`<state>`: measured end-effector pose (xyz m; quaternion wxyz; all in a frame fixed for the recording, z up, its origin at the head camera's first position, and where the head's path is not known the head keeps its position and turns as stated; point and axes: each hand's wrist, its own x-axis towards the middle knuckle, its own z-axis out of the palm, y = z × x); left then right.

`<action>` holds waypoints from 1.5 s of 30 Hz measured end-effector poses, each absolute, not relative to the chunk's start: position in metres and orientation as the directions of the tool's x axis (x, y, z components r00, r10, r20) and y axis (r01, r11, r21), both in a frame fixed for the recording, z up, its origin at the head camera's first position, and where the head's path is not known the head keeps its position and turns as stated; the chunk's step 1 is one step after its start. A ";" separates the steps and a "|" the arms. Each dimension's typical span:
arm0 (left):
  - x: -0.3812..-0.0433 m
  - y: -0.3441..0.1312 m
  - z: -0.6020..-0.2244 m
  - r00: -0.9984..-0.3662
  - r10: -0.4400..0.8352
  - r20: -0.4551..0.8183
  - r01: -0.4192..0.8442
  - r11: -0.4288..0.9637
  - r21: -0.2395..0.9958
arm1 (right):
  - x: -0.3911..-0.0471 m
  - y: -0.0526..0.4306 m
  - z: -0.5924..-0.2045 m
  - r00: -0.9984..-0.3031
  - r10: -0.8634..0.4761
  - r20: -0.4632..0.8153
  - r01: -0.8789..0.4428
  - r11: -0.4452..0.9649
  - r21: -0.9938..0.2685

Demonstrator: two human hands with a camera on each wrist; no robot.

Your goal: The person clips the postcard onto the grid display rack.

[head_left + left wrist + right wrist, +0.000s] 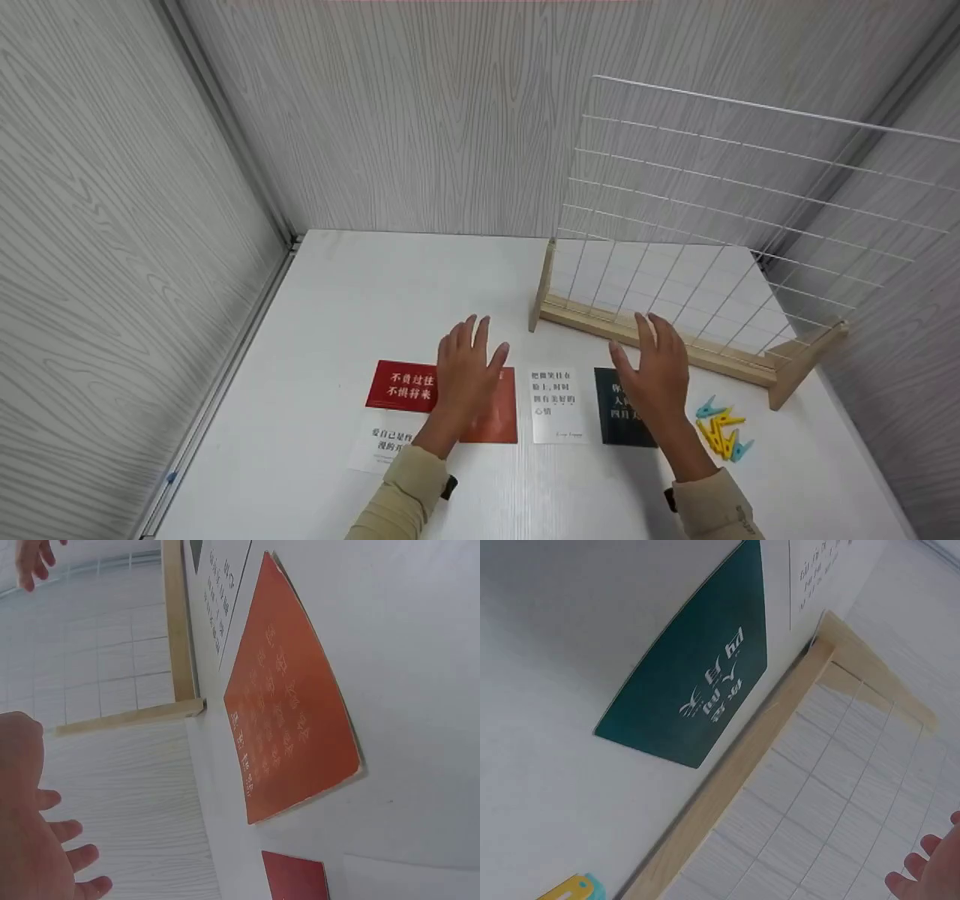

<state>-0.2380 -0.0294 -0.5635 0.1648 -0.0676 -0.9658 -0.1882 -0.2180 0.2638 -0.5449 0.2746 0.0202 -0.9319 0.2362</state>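
My left hand point(466, 375), fingers spread and holding nothing, hovers over the orange-red card point(501, 409) and the edge of the dark red card point(401, 385). Above the dark green card point(615, 405) is my right hand point(658, 369), also with nothing in it. Between the two hands lies a white card point(556, 405) with black lettering. Another white card point(382, 439) sits below the dark red one, partly covered by the left forearm. In the left wrist view the orange-red card point(292, 705) shows whole; the right wrist view shows the green card point(701, 667) flat on the table.
Behind the cards stands a white wire grid rack point(675, 202) on a wooden base point(720, 360), angled toward the right. Several yellow and blue clothespins point(720, 431) lie in a pile right of my right hand. Grey wood-grain walls point(420, 112) enclose the white table point(300, 420).
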 end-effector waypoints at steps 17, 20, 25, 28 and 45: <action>-0.289 0.009 -0.546 -0.896 0.068 0.439 0.334 0.755 0.564 | -0.198 0.356 -0.529 -0.800 0.397 0.449 -0.009 0.741 -0.671; -0.298 0.017 -0.543 -0.895 0.075 0.439 0.339 0.755 0.561 | -0.195 0.371 -0.525 -0.787 0.442 0.431 0.018 0.714 -0.700; -0.311 0.027 -0.533 -0.907 0.052 0.417 0.323 0.720 0.614 | -0.192 0.394 -0.519 -0.754 0.500 0.426 0.029 0.674 -0.738; -0.318 0.033 -0.525 -0.919 0.036 0.393 0.311 0.679 0.665 | -0.191 0.405 -0.518 -0.734 0.529 0.425 0.041 0.660 -0.751; -0.353 0.064 -0.517 -0.924 -0.064 0.377 0.298 0.495 0.816 | -0.189 0.457 -0.523 -0.582 0.733 0.352 0.121 0.507 -0.854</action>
